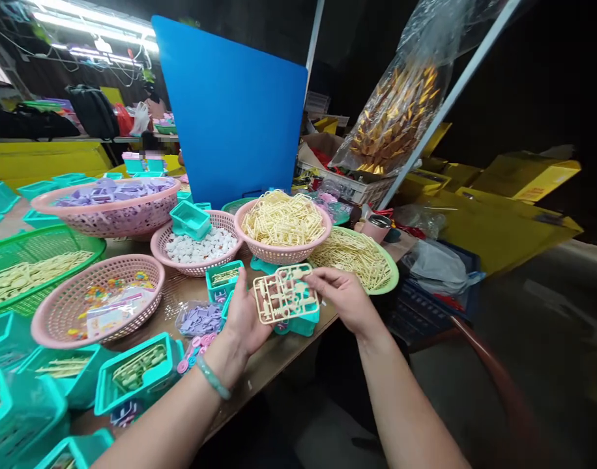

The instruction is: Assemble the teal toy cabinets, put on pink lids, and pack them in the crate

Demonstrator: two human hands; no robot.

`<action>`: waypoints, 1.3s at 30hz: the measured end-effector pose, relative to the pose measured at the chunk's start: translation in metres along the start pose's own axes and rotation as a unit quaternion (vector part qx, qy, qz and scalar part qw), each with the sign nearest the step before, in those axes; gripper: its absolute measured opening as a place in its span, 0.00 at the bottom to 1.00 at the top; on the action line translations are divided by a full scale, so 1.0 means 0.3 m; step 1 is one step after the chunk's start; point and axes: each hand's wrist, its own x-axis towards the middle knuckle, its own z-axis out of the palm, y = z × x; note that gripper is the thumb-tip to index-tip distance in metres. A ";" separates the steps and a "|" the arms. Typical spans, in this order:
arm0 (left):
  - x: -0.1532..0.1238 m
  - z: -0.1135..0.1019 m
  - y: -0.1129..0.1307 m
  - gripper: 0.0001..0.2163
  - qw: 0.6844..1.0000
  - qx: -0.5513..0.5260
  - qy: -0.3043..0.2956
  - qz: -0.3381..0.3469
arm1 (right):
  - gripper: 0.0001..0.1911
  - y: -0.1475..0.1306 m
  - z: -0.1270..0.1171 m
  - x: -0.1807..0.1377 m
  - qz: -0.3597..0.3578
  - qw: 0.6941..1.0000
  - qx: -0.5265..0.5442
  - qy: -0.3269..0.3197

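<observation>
My left hand [246, 319] grips a teal plastic box [298, 320] from its left side, a green bangle on the wrist. My right hand [345, 296] pinches the right edge of a cream plastic parts frame [285, 293] that lies across the top of the box. Both hands hover over the near edge of the wooden table [274, 361]. Just behind them sits a pink basket [282, 251] heaped with more cream frames, and a green basket [387, 277] of the same frames is to the right.
Pink baskets hold white pieces [201, 246], purple pieces [113, 195] and colourful sheets [110, 312]. Teal boxes with cream frames [137, 374] line the near left. A blue board [232, 111] stands behind. Yellow crates [498, 208] and a bagged gold bundle [396, 124] are to the right.
</observation>
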 end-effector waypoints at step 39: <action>-0.075 -0.087 0.221 0.34 0.987 -0.079 0.067 0.119 | 0.18 -0.238 0.217 0.319 -0.085 0.969 -0.086 -0.215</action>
